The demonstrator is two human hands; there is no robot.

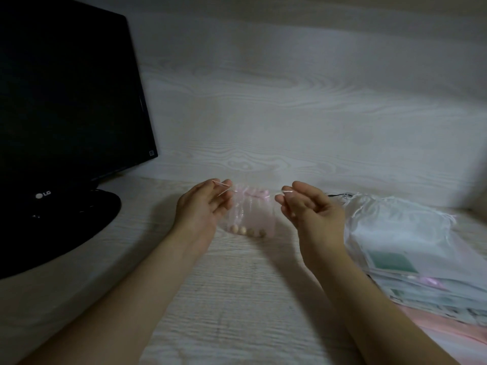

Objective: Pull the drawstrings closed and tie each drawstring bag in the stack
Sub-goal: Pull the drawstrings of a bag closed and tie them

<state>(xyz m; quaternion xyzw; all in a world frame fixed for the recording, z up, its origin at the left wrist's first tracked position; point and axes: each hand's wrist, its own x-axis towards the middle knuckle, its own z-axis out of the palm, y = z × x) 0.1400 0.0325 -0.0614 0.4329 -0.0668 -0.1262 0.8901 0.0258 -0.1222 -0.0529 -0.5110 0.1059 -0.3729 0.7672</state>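
Note:
A small sheer pink drawstring bag hangs between my hands above the desk, its top gathered, with several small round beads at its bottom. My left hand pinches the left pink drawstring at the bag's top corner. My right hand pinches the right drawstring, fingers curled. The strings run outward, away from each other. To the right lies a stack of sheer white and pink drawstring bags with cards inside.
A black monitor on a round black base stands at the left. The pale wood-grain desk meets a matching back wall. A thin dark cable lies behind the stack.

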